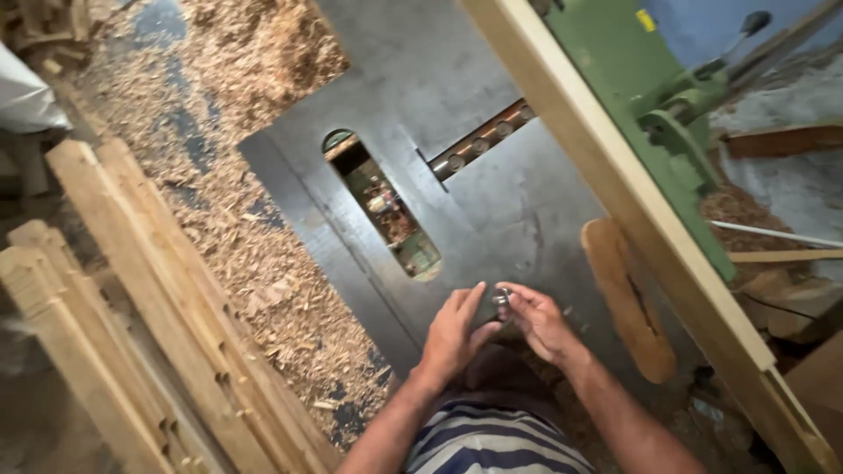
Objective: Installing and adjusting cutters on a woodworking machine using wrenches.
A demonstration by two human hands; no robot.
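Observation:
Both my hands meet over the near edge of a grey steel machine table (492,202). Between their fingertips is a small shiny metal part (501,297), round like a nut or ring. My left hand (455,332) pinches it from the left and my right hand (537,320) grips it from the right. An oval slot (382,206) in the table lies just beyond my left hand, with machine parts visible inside. A flat rounded wooden piece (625,298) rests on the table right of my right hand.
A long pale wooden fence (615,175) crosses the table diagonally, with a green machine body (650,96) behind it. Several notched wooden rails (149,298) lie stacked at the left. Wood shavings (255,219) cover the floor beside the table.

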